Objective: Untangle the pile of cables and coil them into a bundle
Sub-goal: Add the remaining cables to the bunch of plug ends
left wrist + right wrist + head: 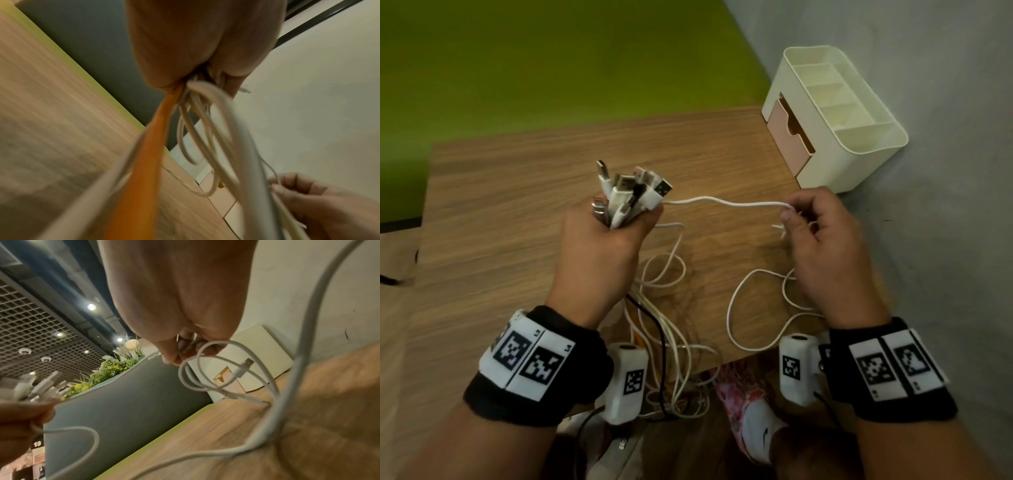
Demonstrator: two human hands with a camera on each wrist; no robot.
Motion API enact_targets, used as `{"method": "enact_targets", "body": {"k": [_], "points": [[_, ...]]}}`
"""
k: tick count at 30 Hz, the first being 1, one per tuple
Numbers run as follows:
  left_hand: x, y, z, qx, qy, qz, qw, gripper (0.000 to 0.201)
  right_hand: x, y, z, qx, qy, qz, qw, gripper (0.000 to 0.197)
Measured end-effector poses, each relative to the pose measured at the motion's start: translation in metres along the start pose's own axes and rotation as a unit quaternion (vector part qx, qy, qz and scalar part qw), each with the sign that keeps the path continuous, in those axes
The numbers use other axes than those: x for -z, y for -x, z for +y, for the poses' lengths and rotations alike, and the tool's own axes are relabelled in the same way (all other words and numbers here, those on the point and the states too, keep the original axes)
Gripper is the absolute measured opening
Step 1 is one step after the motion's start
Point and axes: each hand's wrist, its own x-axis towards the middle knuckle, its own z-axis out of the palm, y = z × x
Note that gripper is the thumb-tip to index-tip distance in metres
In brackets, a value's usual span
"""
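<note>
My left hand was clenched round the plugs of the cables, their ends gathered upright above my fist — that much looked sorted. The tails hung off the table edge in loose loops, mostly white, one black, one orange, not yet coiled. My right hand pinched one white cable strung between both hands, its slack looping on the wood. I judged the untangling well along and the coiling barely begun. The cords were thin, smooth and limp; the plugs hard, flat-sided, metal-tipped.
</note>
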Motion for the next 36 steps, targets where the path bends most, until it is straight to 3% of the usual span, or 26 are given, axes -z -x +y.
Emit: {"method": "enact_targets", "body": {"k": [4, 9, 11, 13, 15, 19, 21, 26, 30, 36], "points": [[0.001, 0.001, 0.002, -0.005, 0.057, 0.042, 0.997, 0.036, -0.007, -0.002, 0.011, -0.011, 0.129, -0.052, 0.990, 0.005], [0.000, 0.002, 0.005, -0.011, 0.084, 0.032, 0.996, 0.042, -0.012, 0.000, 0.003, -0.047, 0.133, -0.078, 0.987, 0.006], [0.002, 0.000, 0.004, 0.003, 0.076, 0.010, 0.997, 0.040, -0.013, -0.001, -0.004, -0.086, -0.011, -0.085, 0.993, 0.004], [0.005, 0.000, 0.003, 0.021, 0.053, -0.011, 0.998, 0.035, -0.014, -0.001, -0.016, -0.139, -0.252, -0.092, 0.953, 0.008], [0.007, 0.000, 0.001, 0.027, 0.027, -0.020, 0.999, 0.028, -0.015, -0.002, -0.020, -0.136, -0.359, -0.104, 0.917, 0.008], [0.009, -0.002, -0.004, 0.028, 0.018, -0.016, 0.999, 0.029, -0.020, -0.001, -0.008, -0.035, -0.142, -0.099, 0.984, 0.005], [0.010, -0.002, -0.004, 0.022, 0.012, -0.019, 1.000, 0.025, -0.020, 0.000, -0.006, -0.011, -0.078, -0.079, 0.994, 0.006], [0.008, -0.003, -0.004, 0.012, 0.002, -0.020, 1.000, 0.024, -0.018, 0.001, -0.015, -0.071, -0.140, -0.064, 0.986, 0.009], [0.007, -0.002, -0.005, 0.010, -0.004, -0.019, 1.000, 0.021, -0.023, 0.002, -0.022, -0.097, -0.197, -0.103, 0.970, 0.017], [0.008, -0.004, -0.008, 0.012, -0.004, -0.017, 1.000, 0.019, -0.020, 0.002, -0.014, -0.059, -0.134, -0.128, 0.981, 0.012]]}}
